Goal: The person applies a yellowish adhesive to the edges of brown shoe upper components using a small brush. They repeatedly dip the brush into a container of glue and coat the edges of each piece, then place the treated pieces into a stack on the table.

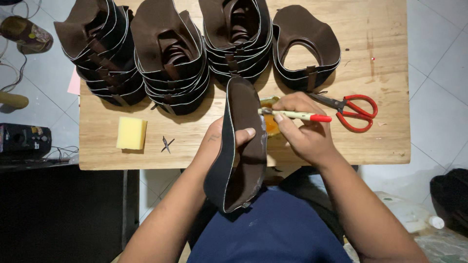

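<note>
I see the brown leather shoe upper (pixel 240 146) held on edge above the table's near rim, its long axis running from 12 to 6 o'clock. My left hand (pixel 225 139) grasps it from the 9 o'clock side, thumb across the inner face. My right hand (pixel 303 127), at 3 o'clock, pinches a red-capped brush (pixel 295 116) — its tip touches the upper beside the glue pot (pixel 269 122). Red scissors (pixel 352 112) lie further right; stacked uppers (pixel 170 58) wait at 12, a yellow sponge (pixel 131 133) at 9.
</note>
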{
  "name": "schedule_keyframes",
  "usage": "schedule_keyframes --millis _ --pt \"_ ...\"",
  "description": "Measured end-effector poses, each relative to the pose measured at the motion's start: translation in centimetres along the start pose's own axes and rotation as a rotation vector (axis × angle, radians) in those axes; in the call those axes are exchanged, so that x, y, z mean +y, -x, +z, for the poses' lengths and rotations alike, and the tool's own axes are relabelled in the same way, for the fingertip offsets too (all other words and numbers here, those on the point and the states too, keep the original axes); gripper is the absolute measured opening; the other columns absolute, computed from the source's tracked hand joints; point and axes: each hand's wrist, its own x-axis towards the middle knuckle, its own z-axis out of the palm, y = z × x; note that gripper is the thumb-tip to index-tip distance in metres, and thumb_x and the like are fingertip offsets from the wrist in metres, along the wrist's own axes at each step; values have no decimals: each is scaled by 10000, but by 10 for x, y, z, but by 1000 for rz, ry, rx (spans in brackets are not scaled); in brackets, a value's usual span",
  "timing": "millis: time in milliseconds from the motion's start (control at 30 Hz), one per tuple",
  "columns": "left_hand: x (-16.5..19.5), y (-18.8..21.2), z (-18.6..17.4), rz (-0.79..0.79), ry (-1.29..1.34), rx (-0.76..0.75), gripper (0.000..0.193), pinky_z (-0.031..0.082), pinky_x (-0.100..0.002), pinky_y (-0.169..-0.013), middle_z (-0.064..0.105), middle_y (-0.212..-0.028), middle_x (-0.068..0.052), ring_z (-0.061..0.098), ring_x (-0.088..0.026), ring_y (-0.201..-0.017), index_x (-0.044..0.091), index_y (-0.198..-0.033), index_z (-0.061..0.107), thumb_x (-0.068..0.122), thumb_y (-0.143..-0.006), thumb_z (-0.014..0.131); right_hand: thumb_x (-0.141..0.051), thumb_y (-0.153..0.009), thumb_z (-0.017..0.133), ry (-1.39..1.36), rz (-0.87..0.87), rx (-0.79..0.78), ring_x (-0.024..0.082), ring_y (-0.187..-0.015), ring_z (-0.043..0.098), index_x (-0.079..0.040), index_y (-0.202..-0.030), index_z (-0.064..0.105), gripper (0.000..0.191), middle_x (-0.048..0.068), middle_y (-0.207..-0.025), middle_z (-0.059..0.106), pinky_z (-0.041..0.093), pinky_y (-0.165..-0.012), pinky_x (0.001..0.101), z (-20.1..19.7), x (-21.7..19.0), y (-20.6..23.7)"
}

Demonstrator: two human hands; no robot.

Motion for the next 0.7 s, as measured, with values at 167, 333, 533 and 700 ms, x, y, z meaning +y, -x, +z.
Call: schedule_keyframes --millis 167,333,533,700 --pt "5 1 0 -138 -45 37 284 611 -380 -687 702 -903 -97 704 -215 -768 -17 -1106 630 28 -826 616 -29 -965 657 9 -270 -6 228 -1074 642 33 -1143 662 189 133 -1132 663 512 -955 332 0 -1 -11" --pt "4 4 0 25 -63 5 267 607 -333 -740 712 -954 -101 708 -184 -820 -40 -1132 636 37 -877 618 -23 -930 652 56 -226 -58 238 -1028 650 22 -1068 665 146 127 -1068 666 513 -935 336 -3 0 -5" --pt "-5 -3 -3 126 -77 42 233 596 -288 -696 712 -919 -53 693 -132 -778 19 -1127 631 26 -894 636 -26 -918 640 74 -269 -60 257 -1019 648 16 -1040 643 129 139 -1058 660 514 -935 345 -6 -8 2" --pt "-16 -9 -8 203 -100 66 164 512 -241 -627 660 -871 -7 603 -66 -725 8 -1112 670 27 -949 670 -6 -870 644 103 -266 -136 257 -959 641 12 -1015 642 146 141 -1013 640 511 -879 345 -5 -18 7"
